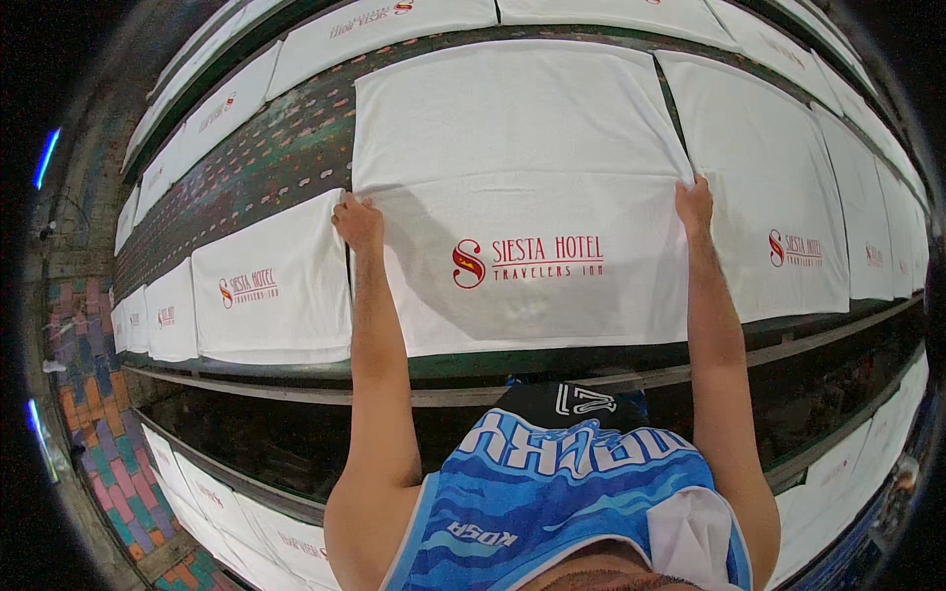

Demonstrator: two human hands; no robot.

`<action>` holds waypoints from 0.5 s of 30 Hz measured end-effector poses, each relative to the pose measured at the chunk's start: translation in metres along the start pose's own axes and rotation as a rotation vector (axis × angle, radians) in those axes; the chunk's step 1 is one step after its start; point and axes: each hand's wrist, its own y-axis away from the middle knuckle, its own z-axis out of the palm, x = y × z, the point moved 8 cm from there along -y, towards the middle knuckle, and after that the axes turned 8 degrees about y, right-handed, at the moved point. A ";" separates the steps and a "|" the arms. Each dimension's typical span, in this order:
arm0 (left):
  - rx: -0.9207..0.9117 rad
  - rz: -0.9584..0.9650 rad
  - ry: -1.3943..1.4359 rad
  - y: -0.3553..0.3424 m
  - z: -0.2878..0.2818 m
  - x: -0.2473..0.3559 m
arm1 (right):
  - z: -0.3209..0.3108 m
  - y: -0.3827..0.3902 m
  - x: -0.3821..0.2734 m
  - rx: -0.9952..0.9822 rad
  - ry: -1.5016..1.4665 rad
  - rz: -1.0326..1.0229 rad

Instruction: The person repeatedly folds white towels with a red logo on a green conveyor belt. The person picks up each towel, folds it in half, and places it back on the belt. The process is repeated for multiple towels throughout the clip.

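Observation:
A white towel (527,123) with a red print on its lower half lies spread on a long dark table (296,113). A horizontal crease crosses its middle. My left hand (360,221) grips its left edge near the crease, fingers closed. At about the same height, my right hand (696,204) pinches the right edge. Between my hands the lower half looks slightly slack and shaded. To the left, a shorter printed towel (286,320), apparently folded, reaches close to my left hand. Another long towel (759,167) lies just right of my right hand.
More white printed towels line the table on both sides, with another row (384,30) beyond. A dark gap and a rail (473,396) run along the near edge. Behind me, more towels (236,502) lie on another surface. Coloured paving (123,488) shows at the left.

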 end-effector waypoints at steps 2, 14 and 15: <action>-0.046 -0.077 0.009 -0.005 0.009 -0.011 | 0.004 -0.004 0.006 -0.042 -0.051 0.051; -0.120 -0.181 1.285 -0.026 -0.052 -0.071 | -0.041 0.010 -0.020 -0.098 -1.225 0.048; -0.059 -0.099 1.352 -0.025 -0.067 -0.079 | -0.058 0.017 -0.022 -0.091 -1.246 0.016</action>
